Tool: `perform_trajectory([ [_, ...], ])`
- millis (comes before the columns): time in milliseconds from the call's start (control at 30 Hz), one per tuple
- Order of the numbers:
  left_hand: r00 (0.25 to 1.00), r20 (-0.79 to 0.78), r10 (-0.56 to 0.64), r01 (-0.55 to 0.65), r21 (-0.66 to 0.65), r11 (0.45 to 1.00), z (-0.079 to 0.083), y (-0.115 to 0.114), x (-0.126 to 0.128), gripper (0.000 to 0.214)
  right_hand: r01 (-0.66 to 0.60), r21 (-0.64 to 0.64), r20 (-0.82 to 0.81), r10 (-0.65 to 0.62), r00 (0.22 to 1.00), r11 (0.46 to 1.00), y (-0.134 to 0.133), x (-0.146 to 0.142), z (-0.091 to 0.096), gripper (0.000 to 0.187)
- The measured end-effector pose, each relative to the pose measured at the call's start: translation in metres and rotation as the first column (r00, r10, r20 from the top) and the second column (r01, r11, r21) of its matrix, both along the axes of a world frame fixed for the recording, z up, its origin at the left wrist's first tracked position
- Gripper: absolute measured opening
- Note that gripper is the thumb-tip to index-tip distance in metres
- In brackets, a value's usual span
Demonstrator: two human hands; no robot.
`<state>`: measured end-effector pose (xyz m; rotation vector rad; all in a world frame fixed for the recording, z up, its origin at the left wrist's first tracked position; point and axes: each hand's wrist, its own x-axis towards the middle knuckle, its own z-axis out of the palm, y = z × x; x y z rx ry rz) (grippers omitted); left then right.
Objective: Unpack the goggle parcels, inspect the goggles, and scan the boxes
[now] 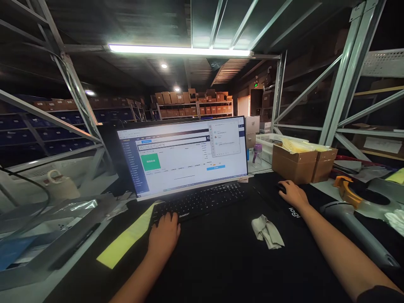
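Observation:
My left hand (165, 232) rests at the lower left of a black keyboard (202, 199), its fingers stretched onto the keys. Under it and off to the left runs a strip of yellow paper (126, 244). My right hand (294, 194) lies over a dark computer mouse (281, 188), which shows only at the fingertips. Behind the keyboard stands a lit monitor (186, 158) with a web page and a smaller window at its upper right. A crumpled grey cloth (267, 231) lies on the black desk mat (217, 261) between my arms.
At right are a barcode scanner (356, 229), a yellow-orange tape dispenser (349, 191) and cardboard boxes (293, 164) holding yellow papers. A purple-lidded bottle (257, 155) stands behind. A grey tray (63, 240) and a beige bag (63, 185) sit left. Metal rack posts (344, 75) frame the desk.

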<state>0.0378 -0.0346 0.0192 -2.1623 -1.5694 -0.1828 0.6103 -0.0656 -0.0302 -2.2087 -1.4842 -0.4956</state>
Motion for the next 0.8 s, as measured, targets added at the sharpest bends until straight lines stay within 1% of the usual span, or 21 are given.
perform_trajectory([
  [133,1.000,-0.002,0.018,-0.018,0.006,1.000,0.000,-0.001,0.000,0.037,-0.046,-0.001,0.002,0.046,0.999,0.999,0.002,0.003,-0.002,0.040],
  [300,0.999,0.004,0.035,-0.035,-0.010,0.999,0.001,-0.001,0.001,0.037,-0.066,0.003,0.004,0.066,0.998,0.998,0.003,0.003,-0.003,0.041],
  [567,0.999,0.024,0.044,-0.044,-0.021,0.999,-0.001,-0.001,0.000,0.038,-0.013,0.015,0.004,0.013,1.000,1.000,0.000,0.000,-0.001,0.038],
  [800,0.999,0.014,0.044,-0.044,-0.023,0.999,0.001,-0.001,0.000,0.037,0.009,-0.011,0.008,-0.009,1.000,1.000,-0.004,-0.007,0.005,0.038],
])
